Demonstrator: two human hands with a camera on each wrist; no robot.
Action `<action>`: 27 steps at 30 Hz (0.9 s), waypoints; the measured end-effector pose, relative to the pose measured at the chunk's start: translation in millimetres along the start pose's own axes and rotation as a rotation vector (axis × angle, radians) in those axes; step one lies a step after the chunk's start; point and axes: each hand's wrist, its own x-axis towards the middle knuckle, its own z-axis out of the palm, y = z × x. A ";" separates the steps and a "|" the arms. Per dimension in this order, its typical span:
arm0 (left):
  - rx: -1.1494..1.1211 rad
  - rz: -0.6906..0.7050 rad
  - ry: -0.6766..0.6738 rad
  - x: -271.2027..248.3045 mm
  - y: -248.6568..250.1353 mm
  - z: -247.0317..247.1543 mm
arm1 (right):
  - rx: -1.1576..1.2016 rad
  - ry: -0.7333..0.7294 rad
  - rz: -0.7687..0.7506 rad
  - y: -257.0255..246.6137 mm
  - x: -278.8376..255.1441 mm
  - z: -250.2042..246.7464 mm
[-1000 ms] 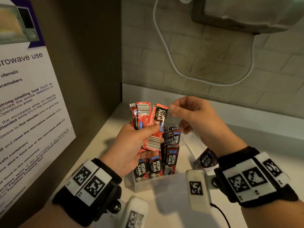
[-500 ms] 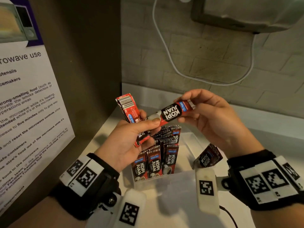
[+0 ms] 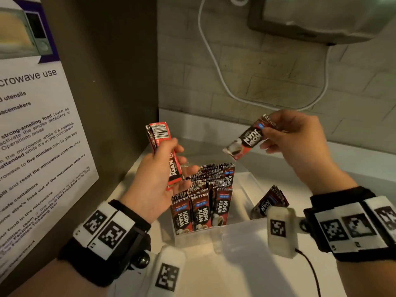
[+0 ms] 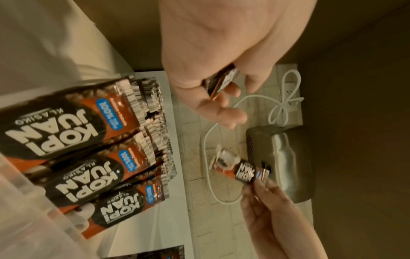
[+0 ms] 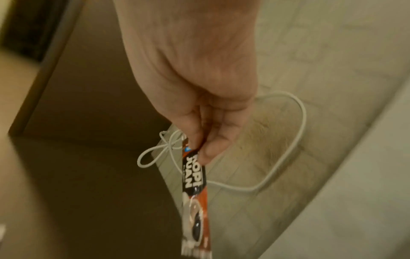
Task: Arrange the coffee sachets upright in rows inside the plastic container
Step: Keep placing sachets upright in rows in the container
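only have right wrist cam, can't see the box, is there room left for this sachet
observer: yes, rows fill the container's left side; its right side is bare.
operator: what's the other hand doing
observer: left hand grips a small stack of sachets.
operator: any strays
observer: loose sachets sit by the container's right wall; inside or outside, cannot tell.

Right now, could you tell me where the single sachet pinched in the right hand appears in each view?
Head: single sachet upper centre-right, above the container.
Left wrist: lower centre, before the metal appliance.
Right wrist: bottom centre, hanging from the fingers.
Shared landmark: white cable on the wall.
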 end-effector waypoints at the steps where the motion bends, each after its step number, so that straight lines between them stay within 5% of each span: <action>1: 0.000 -0.002 0.016 0.7 2.2 -1.8 | -0.144 -0.004 -0.030 3.4 3.1 -2.7; 4: -0.002 0.003 0.041 1.4 6.0 -4.6 | -0.379 -0.120 0.011 12.2 4.9 0.8; 12: -0.001 -0.001 0.095 3.0 10.7 -12.2 | -0.402 -0.379 0.289 46.2 1.8 36.0; 27: -0.015 -0.056 0.085 3.4 4.8 -14.3 | -0.375 -0.338 0.209 65.2 -2.4 47.9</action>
